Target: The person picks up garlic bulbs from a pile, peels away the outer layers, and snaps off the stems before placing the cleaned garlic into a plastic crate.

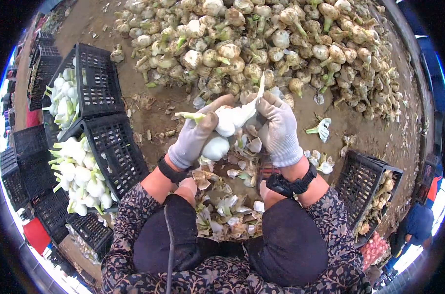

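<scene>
My left hand (192,138), in a white work glove, is closed around a white garlic bulb (226,122) whose short green stem sticks out to the left. A second smooth white garlic bulb (215,148) shows just under that hand, close against the first one. My right hand (279,131), gloved as well, pinches a pale strip of garlic skin (247,111) that stretches from the held bulb and points up between the hands. Loose peelings (227,206) lie on the ground below, between my knees.
A big heap of unpeeled garlic (261,44) covers the ground ahead. At left, black crates (115,147) hold peeled white bulbs (80,174). Another black crate (357,188) with unpeeled garlic stands at right. Behind it are a pinkish net bag (374,251) and a person (419,223).
</scene>
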Action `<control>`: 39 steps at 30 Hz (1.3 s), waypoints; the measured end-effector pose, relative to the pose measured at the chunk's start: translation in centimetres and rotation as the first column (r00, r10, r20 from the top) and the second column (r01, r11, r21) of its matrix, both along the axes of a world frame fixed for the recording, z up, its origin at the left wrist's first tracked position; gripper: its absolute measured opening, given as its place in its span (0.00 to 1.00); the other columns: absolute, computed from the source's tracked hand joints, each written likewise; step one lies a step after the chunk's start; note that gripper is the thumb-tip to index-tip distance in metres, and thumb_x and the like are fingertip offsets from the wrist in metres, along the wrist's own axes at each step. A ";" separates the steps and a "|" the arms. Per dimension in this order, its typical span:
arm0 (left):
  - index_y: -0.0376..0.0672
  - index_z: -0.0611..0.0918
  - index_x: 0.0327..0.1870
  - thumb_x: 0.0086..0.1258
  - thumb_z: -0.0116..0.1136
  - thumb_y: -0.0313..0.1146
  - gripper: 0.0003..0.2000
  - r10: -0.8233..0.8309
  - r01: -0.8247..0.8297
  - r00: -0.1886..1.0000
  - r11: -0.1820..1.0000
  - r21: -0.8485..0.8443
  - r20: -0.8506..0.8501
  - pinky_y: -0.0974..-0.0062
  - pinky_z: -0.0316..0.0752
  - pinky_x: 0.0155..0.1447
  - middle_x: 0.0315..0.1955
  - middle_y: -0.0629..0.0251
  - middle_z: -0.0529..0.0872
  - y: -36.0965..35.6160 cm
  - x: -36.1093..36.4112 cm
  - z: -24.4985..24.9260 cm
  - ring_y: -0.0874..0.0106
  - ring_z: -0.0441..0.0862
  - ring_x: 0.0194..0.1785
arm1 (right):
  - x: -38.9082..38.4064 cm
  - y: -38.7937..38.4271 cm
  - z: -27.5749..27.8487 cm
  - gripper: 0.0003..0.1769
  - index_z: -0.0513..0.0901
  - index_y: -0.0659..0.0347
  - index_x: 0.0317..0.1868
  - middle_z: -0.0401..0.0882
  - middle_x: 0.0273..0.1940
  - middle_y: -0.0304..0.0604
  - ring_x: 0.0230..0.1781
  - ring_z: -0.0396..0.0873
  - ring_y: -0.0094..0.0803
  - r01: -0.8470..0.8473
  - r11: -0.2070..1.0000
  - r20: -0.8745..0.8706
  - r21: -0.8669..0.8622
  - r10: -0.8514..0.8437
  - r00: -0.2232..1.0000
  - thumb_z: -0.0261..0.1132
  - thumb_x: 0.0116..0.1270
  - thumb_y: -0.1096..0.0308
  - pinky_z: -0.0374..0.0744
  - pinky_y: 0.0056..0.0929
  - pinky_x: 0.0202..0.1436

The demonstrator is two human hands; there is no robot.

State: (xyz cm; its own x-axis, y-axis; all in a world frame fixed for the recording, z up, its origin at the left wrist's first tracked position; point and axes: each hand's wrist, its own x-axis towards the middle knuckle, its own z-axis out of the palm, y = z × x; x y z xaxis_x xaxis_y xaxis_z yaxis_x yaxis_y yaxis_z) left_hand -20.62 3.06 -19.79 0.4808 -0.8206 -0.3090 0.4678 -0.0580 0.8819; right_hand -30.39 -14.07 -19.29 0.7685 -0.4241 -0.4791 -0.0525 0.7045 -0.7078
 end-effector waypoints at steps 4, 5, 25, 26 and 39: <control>0.36 0.64 0.72 0.71 0.55 0.57 0.38 0.085 -0.090 0.995 0.987 -0.133 -0.044 0.73 0.80 0.50 0.53 0.57 0.81 -0.3 0.0 -0.4 0.72 0.82 0.48 | 0.2 -1.0 -1.7 0.10 0.79 0.67 0.46 0.83 0.36 0.45 0.32 0.83 0.34 0.019 0.994 0.070 0.107 -0.026 0.997 0.58 0.74 0.68 0.82 0.28 0.32; 0.36 0.64 0.71 0.71 0.56 0.56 0.37 0.109 -0.120 0.991 0.980 -0.157 -0.072 0.74 0.82 0.47 0.51 0.57 0.82 -0.4 -0.1 -0.4 0.72 0.83 0.47 | 0.6 -0.9 -2.1 0.09 0.79 0.67 0.44 0.82 0.34 0.46 0.28 0.83 0.35 0.024 0.997 0.000 -0.077 -0.024 1.000 0.58 0.74 0.69 0.81 0.27 0.29; 0.38 0.80 0.58 0.76 0.53 0.45 0.20 0.383 -0.327 0.811 0.924 0.200 -0.442 0.75 0.80 0.46 0.46 0.65 0.86 0.8 -1.4 -3.6 0.75 0.83 0.45 | 1.0 3.0 -1.4 0.13 0.79 0.65 0.42 0.77 0.35 0.52 0.33 0.76 0.49 -0.181 0.026 -0.160 -0.983 0.359 0.919 0.68 0.62 0.65 0.74 0.39 0.38; 0.40 0.79 0.58 0.78 0.50 0.43 0.18 0.402 -0.359 0.816 0.916 0.182 -0.414 0.74 0.81 0.44 0.46 0.65 0.86 1.0 -1.7 -4.3 0.75 0.84 0.44 | 1.2 3.4 -0.4 0.12 0.79 0.65 0.41 0.78 0.33 0.51 0.33 0.77 0.48 -0.252 0.115 -0.201 -0.961 0.336 0.920 0.67 0.62 0.66 0.74 0.39 0.38; 0.37 0.73 0.62 0.77 0.41 0.55 0.28 -0.021 -0.271 0.510 0.945 -0.184 -0.860 0.62 0.80 0.58 0.54 0.52 0.83 2.9 -0.8 -1.9 0.60 0.84 0.52 | 1.5 2.7 3.2 0.20 0.79 0.67 0.42 0.82 0.32 0.42 0.25 0.79 0.24 -0.297 0.953 0.337 0.064 0.260 0.905 0.73 0.60 0.59 0.77 0.20 0.24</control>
